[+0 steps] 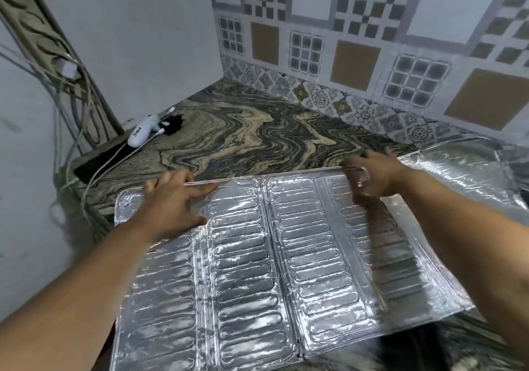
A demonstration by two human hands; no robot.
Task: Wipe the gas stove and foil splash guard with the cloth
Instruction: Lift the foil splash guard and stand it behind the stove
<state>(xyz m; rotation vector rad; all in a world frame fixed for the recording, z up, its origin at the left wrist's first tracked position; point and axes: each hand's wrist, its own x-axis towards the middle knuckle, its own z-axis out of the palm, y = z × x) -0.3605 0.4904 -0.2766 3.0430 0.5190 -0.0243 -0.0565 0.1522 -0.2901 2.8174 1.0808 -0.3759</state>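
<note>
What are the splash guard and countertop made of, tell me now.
The splash guard looks like thin aluminium foil: shiny, embossed with oval ridges, creased at folds. The countertop is probably polished stone, granite or marble, given swirling dark and tan veins.

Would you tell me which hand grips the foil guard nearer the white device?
The left hand, at the left end of the foil guard; the right hand grips further right.

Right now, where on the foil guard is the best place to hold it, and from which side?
Its far long rim, at two spread points, reached from the near side over the face. The foil guard is a wide, thin sheet with fold creases, so one grip would likely let it sag. The left hand and right hand pinch that rim this way.
</note>
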